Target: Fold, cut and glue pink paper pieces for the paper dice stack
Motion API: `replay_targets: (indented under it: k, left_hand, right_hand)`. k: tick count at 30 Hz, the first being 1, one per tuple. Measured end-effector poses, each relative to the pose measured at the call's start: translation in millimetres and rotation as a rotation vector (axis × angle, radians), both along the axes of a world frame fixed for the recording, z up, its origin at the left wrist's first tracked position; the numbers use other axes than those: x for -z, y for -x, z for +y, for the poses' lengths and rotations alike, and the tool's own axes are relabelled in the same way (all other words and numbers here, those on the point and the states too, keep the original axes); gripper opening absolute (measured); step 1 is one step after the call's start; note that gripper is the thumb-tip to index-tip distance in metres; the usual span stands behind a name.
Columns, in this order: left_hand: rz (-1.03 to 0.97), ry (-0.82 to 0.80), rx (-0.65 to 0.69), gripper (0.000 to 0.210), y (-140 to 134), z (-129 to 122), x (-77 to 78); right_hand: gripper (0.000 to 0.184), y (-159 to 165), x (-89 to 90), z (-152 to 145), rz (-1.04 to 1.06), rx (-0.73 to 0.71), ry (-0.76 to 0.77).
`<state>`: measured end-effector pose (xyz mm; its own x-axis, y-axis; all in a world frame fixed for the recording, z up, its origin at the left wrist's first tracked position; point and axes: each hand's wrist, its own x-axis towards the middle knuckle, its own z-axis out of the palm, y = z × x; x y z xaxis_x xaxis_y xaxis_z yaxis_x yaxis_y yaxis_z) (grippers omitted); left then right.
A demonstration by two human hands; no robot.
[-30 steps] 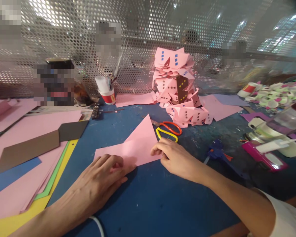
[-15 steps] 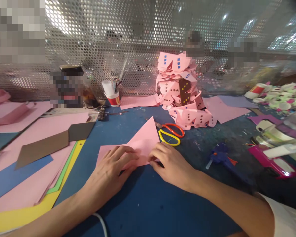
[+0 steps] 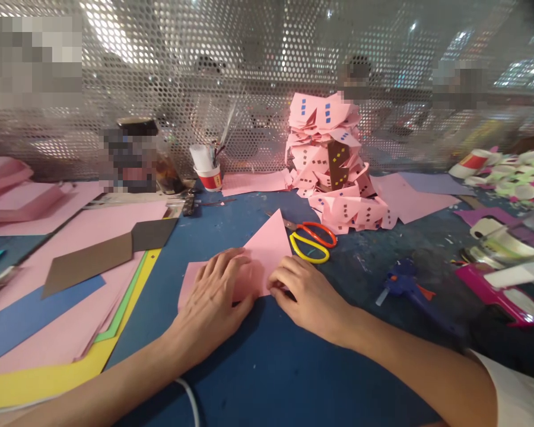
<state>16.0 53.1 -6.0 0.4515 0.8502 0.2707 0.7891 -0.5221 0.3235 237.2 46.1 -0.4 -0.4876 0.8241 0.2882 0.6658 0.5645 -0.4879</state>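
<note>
A folded sheet of pink paper [image 3: 270, 248] lies on the blue table, one pointed corner sticking up toward the far side. Flat across its left part rests my left hand [image 3: 220, 293], fingers stretched out and pressing on it. At the paper's right edge, my right hand [image 3: 300, 290] has its fingers curled together on the near corner; the fingertips partly hide that edge. Just beyond my right hand are scissors [image 3: 314, 240] with one red and one yellow handle loop, their blades partly behind the paper's tip.
Pink, blue, brown, green and yellow sheets [image 3: 18, 385] are stacked at left. A pink paper tower [image 3: 324, 166] with small squares stands at the back, beside a red-and-white cup [image 3: 211, 178]. On the right lie a blue glue gun [image 3: 404, 281] and a magenta tape dispenser [image 3: 493, 293].
My left hand has flattened and moved slightly right and up over the paper. The right hand keeps its place at the edge. The whole view has shifted a little.
</note>
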Motion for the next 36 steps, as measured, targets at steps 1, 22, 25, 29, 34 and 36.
replay_targets:
  k: [1,22,25,29,34,36]
  left_hand:
    - [0.008,-0.010,-0.005,0.049,-1,1,0.9]
    - [0.045,-0.034,-0.007,0.066,-1,3,3.8]
    - [0.040,-0.028,0.007,0.067,1,2,3.3]
    - [0.038,-0.028,0.005,0.065,3,2,2.2]
    - [0.070,-0.019,-0.015,0.063,4,-1,-1.0]
    - [0.091,-0.012,-0.024,0.062,4,-2,-2.5]
  right_hand:
    - [0.010,0,0.0,0,-0.002,-0.001,0.001]
    - [0.011,-2,-2.0,-1,-0.037,-0.025,-0.006]
    - [0.011,-2,-2.1,-1,-0.033,-0.028,-0.008]
    - [0.012,-3,-2.2,-1,-0.029,-0.032,-0.005]
    - [0.011,-3,-1.3,-1,-0.022,-0.033,0.005]
    - [0.011,-4,-0.9,-1,-0.020,-0.040,0.011]
